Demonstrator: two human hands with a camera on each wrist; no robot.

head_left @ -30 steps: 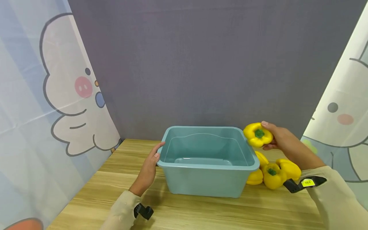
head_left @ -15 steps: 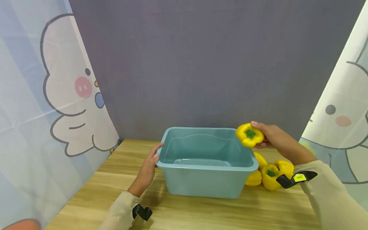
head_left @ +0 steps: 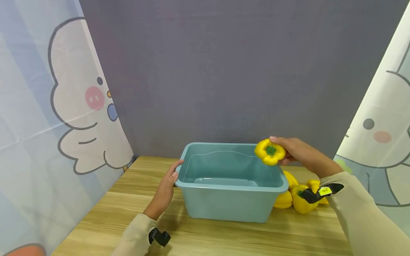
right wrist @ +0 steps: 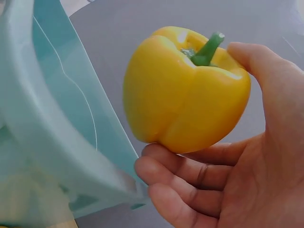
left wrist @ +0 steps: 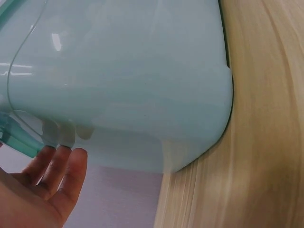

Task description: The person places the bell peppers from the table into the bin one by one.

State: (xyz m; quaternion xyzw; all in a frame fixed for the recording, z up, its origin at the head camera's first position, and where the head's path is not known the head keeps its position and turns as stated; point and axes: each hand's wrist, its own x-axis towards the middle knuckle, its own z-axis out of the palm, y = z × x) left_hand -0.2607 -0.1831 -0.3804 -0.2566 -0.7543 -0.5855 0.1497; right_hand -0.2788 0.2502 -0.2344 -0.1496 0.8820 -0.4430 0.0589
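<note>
A yellow bell pepper (head_left: 270, 151) with a green stem is held by my right hand (head_left: 296, 151) above the right end of a blue-green plastic bin (head_left: 224, 202). In the right wrist view, my thumb presses the pepper (right wrist: 185, 95) near its stem while fingers support it from below. My left hand (head_left: 164, 192) grips the bin's left rim. The left wrist view has several fingertips of that hand (left wrist: 52, 190) against the bin's outer wall (left wrist: 133, 85), under the rim. The visible inside of the bin shows only its bare floor and walls.
Several more yellow bell peppers (head_left: 302, 202) lie on the wooden table (head_left: 134, 199) beside the bin's right end, partly hidden by the bin and my right forearm. A grey backdrop (head_left: 205, 71) stands behind, with cartoon-printed curtains (head_left: 77, 106) at both sides.
My right hand has carried the yellow bell pepper leftward, from beside the bin's right rim to above its opening. The left hand stays on the left rim.
</note>
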